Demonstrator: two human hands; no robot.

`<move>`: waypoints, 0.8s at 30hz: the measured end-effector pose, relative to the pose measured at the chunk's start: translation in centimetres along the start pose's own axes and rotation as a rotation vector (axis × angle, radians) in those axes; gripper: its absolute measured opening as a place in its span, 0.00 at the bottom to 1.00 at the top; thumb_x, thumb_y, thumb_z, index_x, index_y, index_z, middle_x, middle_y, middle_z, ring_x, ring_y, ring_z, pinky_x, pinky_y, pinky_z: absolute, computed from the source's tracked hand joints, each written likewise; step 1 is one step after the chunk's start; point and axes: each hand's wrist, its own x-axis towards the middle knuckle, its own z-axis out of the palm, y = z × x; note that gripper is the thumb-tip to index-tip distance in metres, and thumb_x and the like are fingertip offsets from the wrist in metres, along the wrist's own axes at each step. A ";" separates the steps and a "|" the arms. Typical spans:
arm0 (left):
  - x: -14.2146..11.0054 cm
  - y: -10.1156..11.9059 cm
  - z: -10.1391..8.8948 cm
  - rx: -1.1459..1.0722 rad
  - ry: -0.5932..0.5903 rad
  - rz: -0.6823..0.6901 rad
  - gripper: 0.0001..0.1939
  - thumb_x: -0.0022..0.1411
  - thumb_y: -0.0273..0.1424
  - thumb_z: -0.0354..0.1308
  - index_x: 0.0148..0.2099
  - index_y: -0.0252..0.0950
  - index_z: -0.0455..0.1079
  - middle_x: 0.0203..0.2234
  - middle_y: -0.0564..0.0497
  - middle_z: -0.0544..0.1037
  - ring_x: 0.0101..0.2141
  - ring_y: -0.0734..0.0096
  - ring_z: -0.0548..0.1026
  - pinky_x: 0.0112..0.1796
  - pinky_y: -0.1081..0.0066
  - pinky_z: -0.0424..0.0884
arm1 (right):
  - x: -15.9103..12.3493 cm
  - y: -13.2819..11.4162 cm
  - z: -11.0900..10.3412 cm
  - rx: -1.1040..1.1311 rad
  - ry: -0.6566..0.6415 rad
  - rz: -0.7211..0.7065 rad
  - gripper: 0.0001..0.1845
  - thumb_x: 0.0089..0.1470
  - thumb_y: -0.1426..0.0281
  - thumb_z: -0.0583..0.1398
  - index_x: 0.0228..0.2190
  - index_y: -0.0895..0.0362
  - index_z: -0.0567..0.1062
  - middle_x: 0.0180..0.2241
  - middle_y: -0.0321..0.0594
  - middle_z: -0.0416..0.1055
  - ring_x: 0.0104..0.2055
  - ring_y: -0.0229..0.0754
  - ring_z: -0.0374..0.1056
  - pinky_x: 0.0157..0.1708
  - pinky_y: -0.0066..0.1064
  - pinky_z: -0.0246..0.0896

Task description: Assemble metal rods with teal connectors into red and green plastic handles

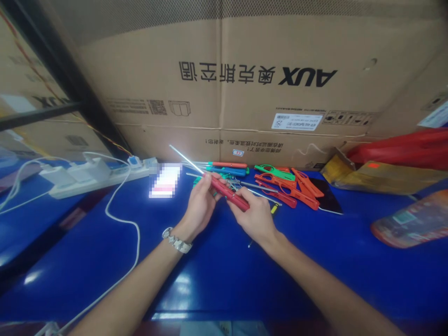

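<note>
A: Head view: how many tools do you hold, and where?

B: One. The red tool lies aslant above the blue table, near the middle of the view, its metal shaft directed up and to the left.

A: How many hands grasp it?

B: Both of yours. Your left hand grips the handle at the shaft end, thumb laid along it; your right hand is closed round the opposite end.

A: And the surrounding items, counted?

B: Beyond your hands: one green piece with a loop, and at least three orange or red pieces, overlapping too much for an exact count. To your left, one power strip and one lit screen, its content obscured. To your right, one dark panel, one tilted bottle and one red bag. One carton stands behind, its print inverted.

A: The pose of your arms?

B: Your forearms enter low on either side and converge at the tool. One bracelet encircles your left wrist; your right hand is turned knuckles up.
</note>
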 end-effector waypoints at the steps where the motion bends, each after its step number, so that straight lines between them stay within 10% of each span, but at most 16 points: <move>1: 0.0 -0.1 0.0 -0.016 0.007 0.003 0.13 0.63 0.41 0.61 0.37 0.35 0.70 0.32 0.51 0.74 0.34 0.72 0.73 0.38 0.72 0.72 | 0.0 -0.1 -0.1 -0.033 -0.023 -0.001 0.07 0.58 0.62 0.58 0.32 0.52 0.70 0.23 0.34 0.74 0.24 0.43 0.71 0.27 0.28 0.57; 24: -0.5 0.3 0.4 -0.008 -0.111 -0.042 0.15 0.60 0.42 0.65 0.40 0.35 0.71 0.29 0.52 0.77 0.33 0.69 0.77 0.38 0.69 0.74 | -1.3 -1.5 0.6 0.084 -0.147 0.007 0.20 0.66 0.58 0.48 0.49 0.55 0.71 0.27 0.38 0.77 0.26 0.44 0.74 0.29 0.29 0.60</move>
